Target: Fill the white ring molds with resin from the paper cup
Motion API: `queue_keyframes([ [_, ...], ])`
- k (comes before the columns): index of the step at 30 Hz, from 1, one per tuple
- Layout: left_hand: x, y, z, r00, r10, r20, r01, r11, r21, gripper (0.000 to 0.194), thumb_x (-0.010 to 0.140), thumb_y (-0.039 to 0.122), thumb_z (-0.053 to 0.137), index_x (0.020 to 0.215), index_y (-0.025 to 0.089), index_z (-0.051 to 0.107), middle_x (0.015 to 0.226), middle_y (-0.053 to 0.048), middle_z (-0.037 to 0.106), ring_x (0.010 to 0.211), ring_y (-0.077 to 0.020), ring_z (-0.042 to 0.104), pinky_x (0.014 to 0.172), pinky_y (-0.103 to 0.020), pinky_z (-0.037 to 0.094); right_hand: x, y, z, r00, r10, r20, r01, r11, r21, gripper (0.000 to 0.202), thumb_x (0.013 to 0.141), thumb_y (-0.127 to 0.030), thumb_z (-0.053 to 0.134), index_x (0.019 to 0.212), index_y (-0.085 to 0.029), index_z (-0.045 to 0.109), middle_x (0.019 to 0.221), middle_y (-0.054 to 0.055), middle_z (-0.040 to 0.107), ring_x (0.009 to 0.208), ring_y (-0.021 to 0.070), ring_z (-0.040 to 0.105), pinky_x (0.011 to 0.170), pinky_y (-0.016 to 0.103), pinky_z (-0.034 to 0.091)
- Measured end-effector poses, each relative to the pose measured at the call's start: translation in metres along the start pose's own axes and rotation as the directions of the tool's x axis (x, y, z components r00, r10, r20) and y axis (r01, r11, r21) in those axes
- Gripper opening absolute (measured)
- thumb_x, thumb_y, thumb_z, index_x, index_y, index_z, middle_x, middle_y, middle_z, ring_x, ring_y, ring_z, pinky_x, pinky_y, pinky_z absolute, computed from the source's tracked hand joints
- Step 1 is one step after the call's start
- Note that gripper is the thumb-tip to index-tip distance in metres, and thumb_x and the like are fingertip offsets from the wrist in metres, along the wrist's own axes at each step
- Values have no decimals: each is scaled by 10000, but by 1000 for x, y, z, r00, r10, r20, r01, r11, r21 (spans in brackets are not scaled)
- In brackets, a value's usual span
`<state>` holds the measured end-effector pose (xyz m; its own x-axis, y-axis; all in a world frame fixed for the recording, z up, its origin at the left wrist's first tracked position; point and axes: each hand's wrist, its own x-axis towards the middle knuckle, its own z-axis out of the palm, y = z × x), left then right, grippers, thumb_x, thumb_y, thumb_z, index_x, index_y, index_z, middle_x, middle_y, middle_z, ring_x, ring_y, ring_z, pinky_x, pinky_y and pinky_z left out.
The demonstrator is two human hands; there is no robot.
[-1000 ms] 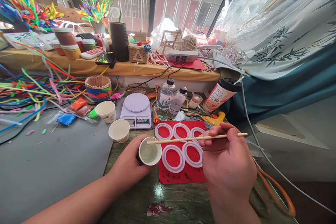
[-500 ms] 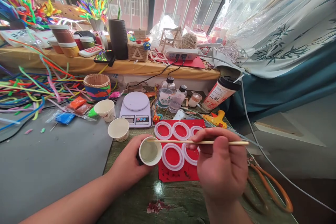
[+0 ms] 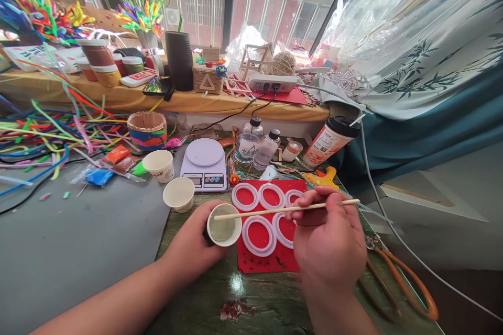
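My left hand (image 3: 198, 235) is closed around a paper cup (image 3: 225, 244) that holds a cloudy, greyish liquid (image 3: 225, 229). Between the fingers and thumb of my right hand (image 3: 328, 233) is a thin wooden stick (image 3: 255, 212), slanting down to the left. Its tip is over the cup's opening, at the liquid; whether it dips in is hard to tell. Several whitish ring-shaped molds (image 3: 259, 235) lie on a red sheet (image 3: 251, 266) behind and beside the cup. My right hand partly covers the rings on the right.
Two paper cups (image 3: 178, 194) stand left of a kitchen scale (image 3: 203, 170). Behind the rings are two clear bottles (image 3: 247, 147), a tilted drink cup (image 3: 330, 138) and a yellow glue gun (image 3: 326, 177). Orange-handled pliers (image 3: 412, 277) lie at right. Pipe cleaners (image 3: 47, 131) spread at left.
The stick's left end has moved down and left, from the cup's back rim to over the liquid. Its right end has risen and shifted left with my right hand. The cup stays in place.
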<state>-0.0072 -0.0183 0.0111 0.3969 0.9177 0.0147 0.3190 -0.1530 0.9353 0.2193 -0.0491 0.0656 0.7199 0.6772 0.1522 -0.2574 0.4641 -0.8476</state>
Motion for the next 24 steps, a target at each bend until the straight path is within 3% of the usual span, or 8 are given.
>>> queue_keyframes([
  [9, 2, 0, 1, 1000, 7, 6, -7, 1000, -2, 560, 820, 262, 881, 1366, 277, 752, 1403, -121, 840, 1283, -384, 814, 1138, -532, 670, 3, -20, -2, 995, -86, -44, 88, 995, 47, 181, 1030, -349, 797, 918, -207, 808, 697, 6, 734, 563, 166, 661, 485, 265, 572],
  [15, 2, -1, 0, 1000, 10, 6, -10, 1000, 12, 554, 832, 260, 874, 1372, 286, 752, 1406, -113, 837, 1286, -382, 808, 1135, -535, 665, 1, -17, 0, 993, -122, -10, 122, 992, 29, 194, 1084, -328, 730, 943, -214, 800, 709, 5, 741, 553, 169, 666, 493, 278, 582],
  [18, 1, -3, 1, 1000, 20, 7, -20, 1000, 13, 553, 832, 252, 877, 1369, 279, 746, 1417, -125, 830, 1286, -383, 800, 1144, -548, 654, -10, -11, -4, 966, -219, 137, 229, 971, -61, 208, 1135, -352, 706, 1003, -232, 813, 780, 18, 777, 605, 183, 712, 529, 297, 609],
  [21, 1, -5, 2, 999, 33, 12, -33, 999, 19, 547, 838, 238, 865, 1369, 278, 740, 1419, -130, 823, 1279, -381, 795, 1151, -565, 642, -23, -4, -9, 874, -272, 402, 361, 918, -164, 211, 1181, -358, 674, 1127, -249, 846, 893, 48, 817, 731, 189, 761, 636, 318, 653],
  [23, 1, -5, 2, 999, 40, 24, -40, 999, 22, 541, 838, 229, 858, 1364, 277, 739, 1409, -131, 824, 1275, -381, 794, 1152, -571, 638, -27, -1, -9, 855, -218, 471, 340, 921, -189, 211, 1192, -355, 663, 1158, -255, 846, 875, 41, 809, 713, 173, 751, 634, 298, 650],
  [24, 1, -5, 2, 999, 41, 28, -42, 999, 23, 543, 837, 228, 857, 1364, 275, 738, 1406, -133, 825, 1277, -383, 793, 1152, -571, 638, -28, 1, -8, 873, -174, 456, 287, 939, -191, 212, 1190, -364, 666, 1146, -255, 842, 847, 31, 799, 676, 162, 739, 607, 281, 642],
])
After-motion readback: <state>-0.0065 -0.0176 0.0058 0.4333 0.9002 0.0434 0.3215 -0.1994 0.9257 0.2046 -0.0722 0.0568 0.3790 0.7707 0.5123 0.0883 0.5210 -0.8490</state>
